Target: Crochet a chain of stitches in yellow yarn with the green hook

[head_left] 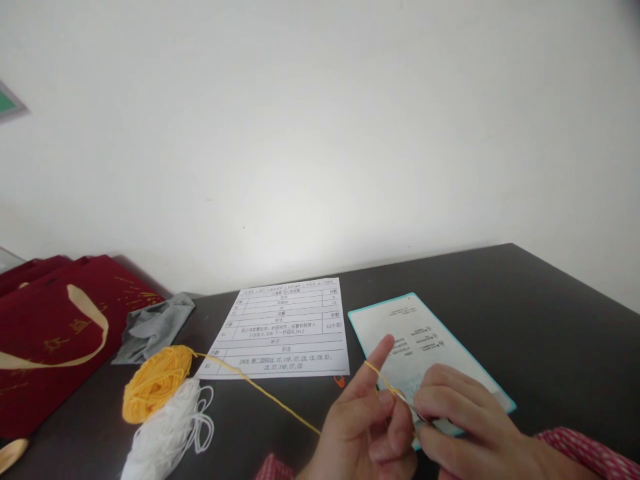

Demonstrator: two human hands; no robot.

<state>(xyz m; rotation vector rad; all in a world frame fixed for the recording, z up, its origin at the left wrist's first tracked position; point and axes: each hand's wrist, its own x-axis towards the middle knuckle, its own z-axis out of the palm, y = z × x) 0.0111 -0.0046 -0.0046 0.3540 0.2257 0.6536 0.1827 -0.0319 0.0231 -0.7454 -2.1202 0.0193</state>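
Note:
My left hand (367, 427) has its index finger raised with yellow yarn (379, 375) running over it, while thumb and other fingers pinch the yarn close to a hook tip. In my right hand (467, 423) is a thin metal crochet hook (414, 408), gripped between thumb and fingers and pointing left into the yarn. Any stitches at the pinch are too small and covered to make out. From the left hand the strand leads back to a yellow yarn ball (159, 383) at the left of the dark table.
White yarn (167, 433) lies in front of the yellow ball. Behind are a grey pouch (155, 327) and dark red bags (55, 333). A printed sheet (280, 333) and a blue-edged white packet (415, 320) lie flat. A small orange marker (340, 381) sits near the sheet. A white wall (320, 133) stands behind.

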